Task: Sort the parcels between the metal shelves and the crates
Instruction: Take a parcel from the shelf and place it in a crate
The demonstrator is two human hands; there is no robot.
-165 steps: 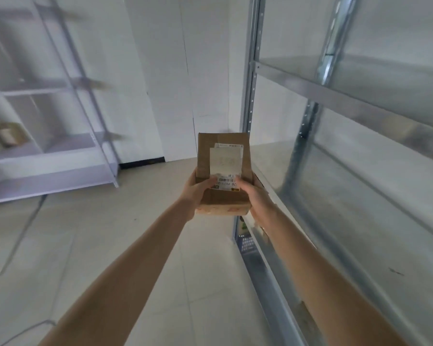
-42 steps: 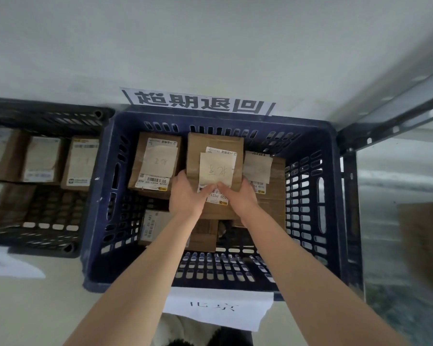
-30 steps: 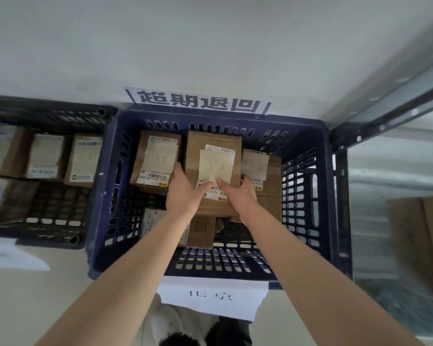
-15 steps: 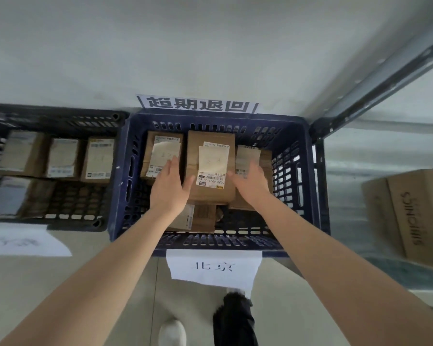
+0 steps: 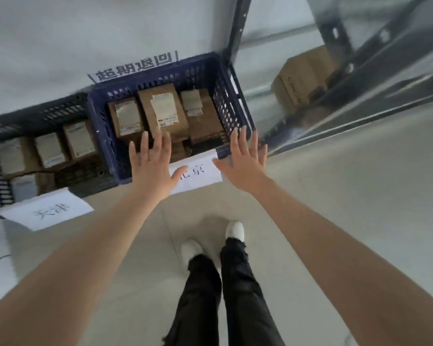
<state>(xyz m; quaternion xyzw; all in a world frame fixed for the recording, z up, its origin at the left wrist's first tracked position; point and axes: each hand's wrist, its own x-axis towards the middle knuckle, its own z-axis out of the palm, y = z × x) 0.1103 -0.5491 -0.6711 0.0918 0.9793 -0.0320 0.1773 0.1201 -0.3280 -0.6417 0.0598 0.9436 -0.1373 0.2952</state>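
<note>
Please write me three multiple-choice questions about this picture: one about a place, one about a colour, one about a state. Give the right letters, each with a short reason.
1. Where does the black crate stand?
A) beside the blue crate, on the person's left
B) inside the blue crate
C) on top of the blue crate

2. What colour is the crate nearest the left hand and the right hand?
A) red
B) blue
C) green

3. How are both hands?
A) both clenched in fists
B) one open, one a fist
C) both open, fingers spread

Answers:
1 A, the two crates stand side by side on the floor.
2 B, its slotted walls are dark blue.
3 C, all fingers are straight and hold nothing.
</note>
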